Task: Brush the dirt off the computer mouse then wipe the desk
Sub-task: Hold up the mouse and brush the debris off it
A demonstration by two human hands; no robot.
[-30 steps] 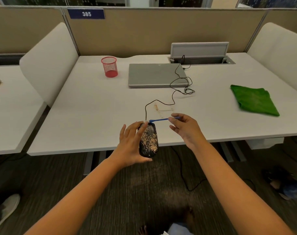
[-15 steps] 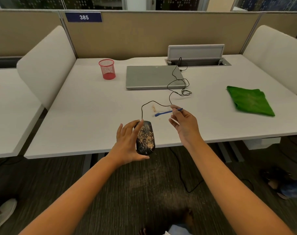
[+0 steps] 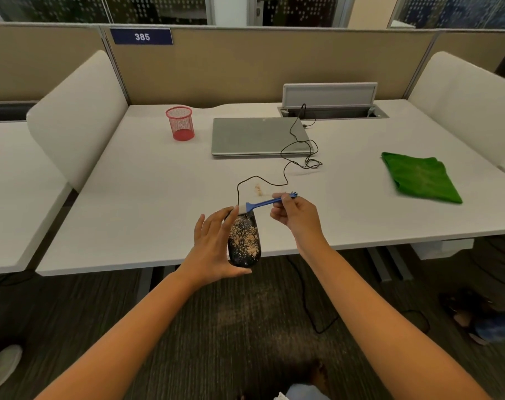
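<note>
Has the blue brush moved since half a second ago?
Yes. The blue brush came toward the mouse, away from the dirt spot on the desk.

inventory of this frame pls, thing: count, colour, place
computer mouse: 1, black, speckled with tan dirt, held over desk's front edge
brush: 1, blue, bristles at mouse's far end
mouse cable: 1, black, runs across laptop to cable tray
dirt patch: 1, tan, desk behind mouse
desk: 1, white
laptop: 1, grey, closed, desk rear
mesh cup: 1, red, left of laptop
cloth: 1, green, desk right
cable tray: 1, grey, lid up
left hand: holds mouse
right hand: pinches brush handle
</note>
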